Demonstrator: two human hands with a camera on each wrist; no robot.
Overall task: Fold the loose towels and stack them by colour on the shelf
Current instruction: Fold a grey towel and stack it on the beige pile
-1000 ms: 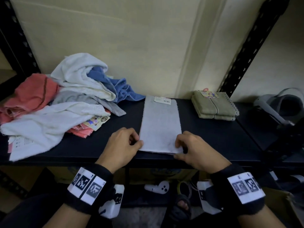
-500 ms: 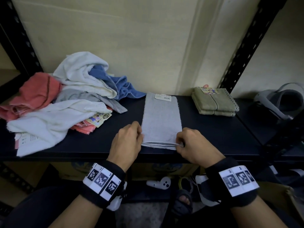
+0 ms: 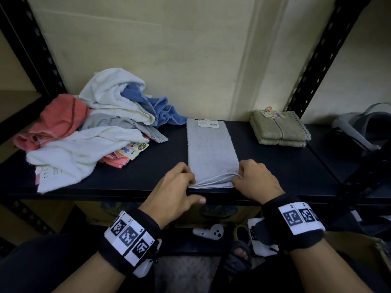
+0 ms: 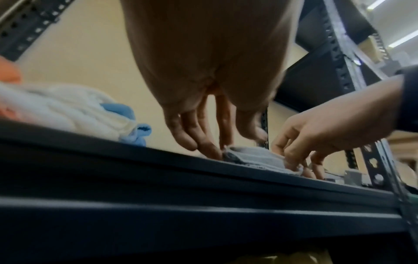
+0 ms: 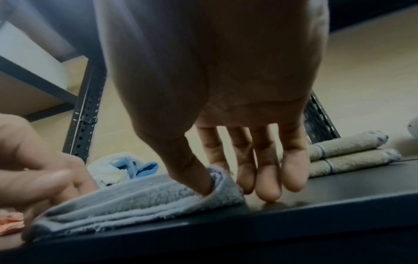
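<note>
We find the grey towel [image 3: 211, 151] lying as a long narrow strip at the centre of the head view, on the dark shelf [image 3: 275, 166]. Its long axis runs from the shelf's front edge, lower centre of the frame, back toward the wall, where a paper tag [image 3: 208, 123] sits on its far end. The near end shows several stacked layers.

Both hands sit at that near end, one at each corner. The right hand [image 3: 257, 179] is at the lower-right corner; in the right wrist view its thumb [image 5: 192, 171] is tucked under the raised top layer with a finger behind, a pinch on the cloth. The left hand [image 3: 175, 187] is at the lower-left corner, fingertips against the towel's edge with the fingers curled. We cannot tell whether it truly grips the cloth. Neither hand is nearer; the towel extends away from both, up the frame.

We judge the coming move to be a fold along the long axis, carrying the near end toward the tagged far end.

Outward: a loose heap of towels [image 3: 95, 132], white, pink, blue and grey, fills the left of the frame, well apart from the strip. A folded olive stack [image 3: 279, 129] sits at centre right, near the wall.
</note>
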